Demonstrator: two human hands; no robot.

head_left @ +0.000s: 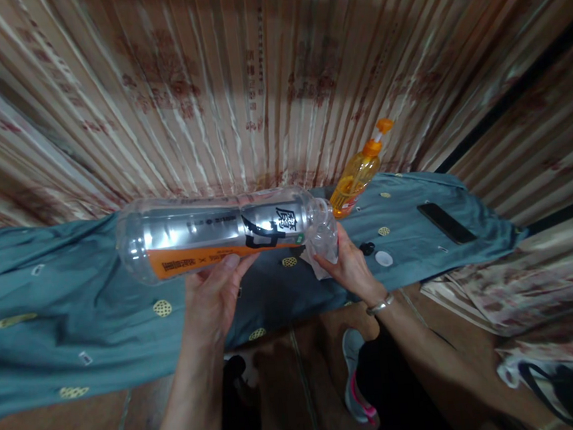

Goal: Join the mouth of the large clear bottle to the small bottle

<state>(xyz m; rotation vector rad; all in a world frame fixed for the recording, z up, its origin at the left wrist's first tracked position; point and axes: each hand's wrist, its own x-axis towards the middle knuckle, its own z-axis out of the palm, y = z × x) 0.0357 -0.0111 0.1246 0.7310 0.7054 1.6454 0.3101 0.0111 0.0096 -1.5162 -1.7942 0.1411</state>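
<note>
My left hand (215,291) is closed around the underside of a large clear plastic bottle (192,226) with a silver and orange label. The bottle lies sideways in the air above the cloth, its neck pointing right. At the neck, my right hand (348,263) grips a small clear plastic piece (321,239), which looks like a cup or a cut bottle part. It meets the bottle's mouth; whether it fits over or into it, I cannot tell. A pale paper-like scrap (316,266) shows below that piece. Just behind my right hand stands a pump bottle (356,179) of yellow-orange liquid.
A teal cloth with pineapple prints (99,312) covers the bench or table. On its right part lie a dark phone (446,222), a small black object (368,248) and a white disc (384,258). A patterned curtain (216,100) hangs behind; tiled floor (291,382) is below.
</note>
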